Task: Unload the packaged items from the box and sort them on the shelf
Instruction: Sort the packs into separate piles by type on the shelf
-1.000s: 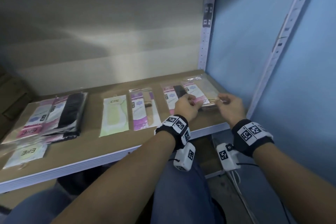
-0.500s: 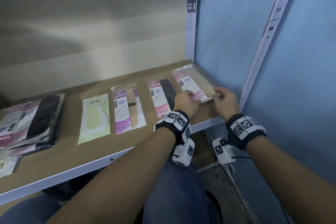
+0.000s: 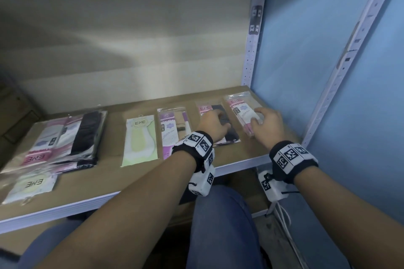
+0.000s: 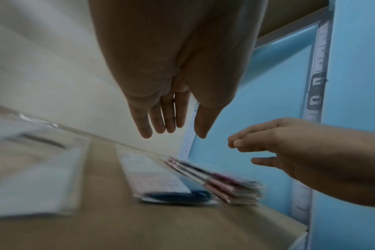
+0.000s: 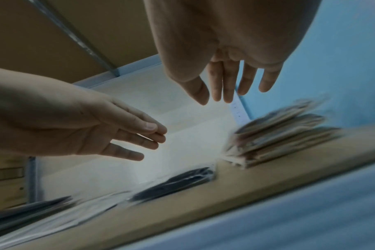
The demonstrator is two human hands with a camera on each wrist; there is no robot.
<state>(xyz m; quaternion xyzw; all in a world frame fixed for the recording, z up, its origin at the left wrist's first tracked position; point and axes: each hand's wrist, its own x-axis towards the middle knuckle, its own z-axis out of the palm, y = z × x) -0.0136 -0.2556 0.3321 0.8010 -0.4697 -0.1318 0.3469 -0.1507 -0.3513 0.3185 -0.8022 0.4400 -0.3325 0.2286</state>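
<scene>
A stack of pink-labelled packs (image 3: 239, 112) lies at the right end of the brown shelf board (image 3: 109, 172). My right hand (image 3: 265, 124) hovers just above the stack's near end, fingers loose and holding nothing. In the right wrist view the stack (image 5: 278, 135) lies below the right hand's straight fingers (image 5: 229, 84). My left hand (image 3: 215, 125) floats over the neighbouring pink-and-black pack (image 3: 231, 135), also holding nothing. The left wrist view shows its fingers (image 4: 161, 121) straight above that pack (image 4: 173, 196). No box is in view.
Left of these lie a purple pack (image 3: 172, 133) and a pale green pack (image 3: 141, 140). A loose pile of mixed packs (image 3: 65, 137) and one more green pack (image 3: 32, 183) are at the left end. A white shelf post (image 3: 253, 28) and a blue wall (image 3: 306, 50) close the right side.
Both hands have let go of the pink stack at the shelf's right end and lifted off it. The left hand has drifted left over the pink-and-black pack.
</scene>
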